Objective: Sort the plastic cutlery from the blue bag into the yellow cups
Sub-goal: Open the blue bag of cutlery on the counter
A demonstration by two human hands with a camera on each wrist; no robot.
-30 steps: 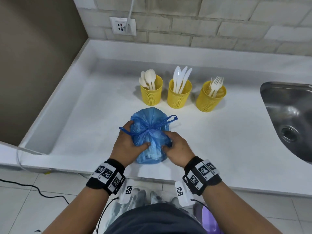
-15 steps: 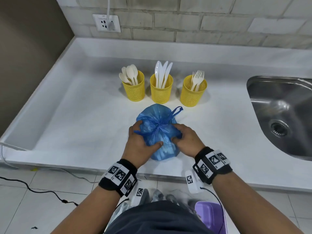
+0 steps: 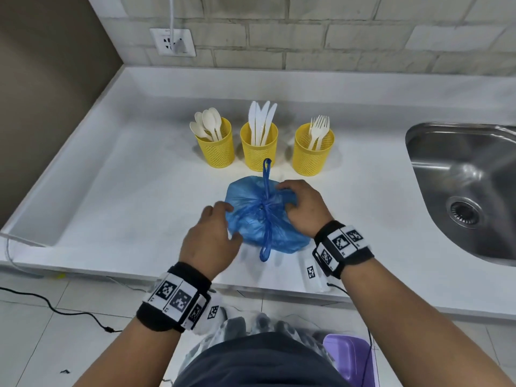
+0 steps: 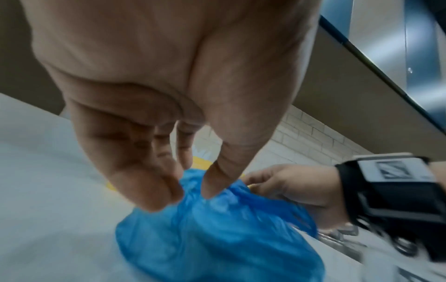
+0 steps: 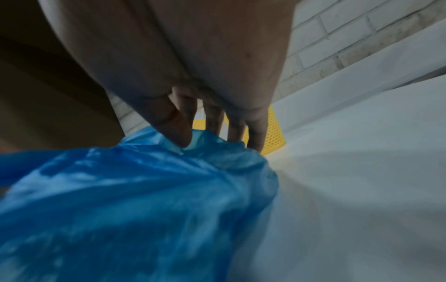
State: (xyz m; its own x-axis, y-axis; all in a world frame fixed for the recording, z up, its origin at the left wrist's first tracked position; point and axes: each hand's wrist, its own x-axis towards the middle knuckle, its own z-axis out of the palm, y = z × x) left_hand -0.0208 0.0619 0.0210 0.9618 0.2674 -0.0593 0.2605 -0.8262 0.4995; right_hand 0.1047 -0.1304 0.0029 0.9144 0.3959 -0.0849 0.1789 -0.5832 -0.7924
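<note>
1. Nearest the counter (image 3: 117, 208) edge, the blue bag (image 3: 251, 219) is lying on the white surface in front of the three cups, its mouth drawn shut with the drawstring (image 3: 266, 188) running across its top.
2. The left hand (image 3: 208, 241) is pinching a fold of film on the bag's left side; the left wrist view is showing thumb and fingers (image 4: 154, 192) closing on the plastic.
3. The right hand (image 3: 303, 208) is pinching the film on the bag's right side, thumb against fingers (image 5: 178, 131) in the right wrist view.
4. Judgement: the bag is behaving as thin, soft, slippery film, crumpling under light pressure. The load is looking light. Any cutlery inside is hidden.
5. Judgement: the gathered neck beside the drawstring is offering the best hold; pulling each side apart there should be opening the mouth. Gripping the belly is risking a tear or bent cutlery.
6. Beyond the bag, the left yellow cup (image 3: 217, 149) is holding spoons (image 3: 209, 124), the middle yellow cup (image 3: 258, 149) knives (image 3: 261, 121), and the right yellow cup (image 3: 312, 152) forks (image 3: 319, 129), all standing upright.
7. To the right of the bag, well apart, a steel sink (image 3: 463, 185) is sitting in the counter.
</note>
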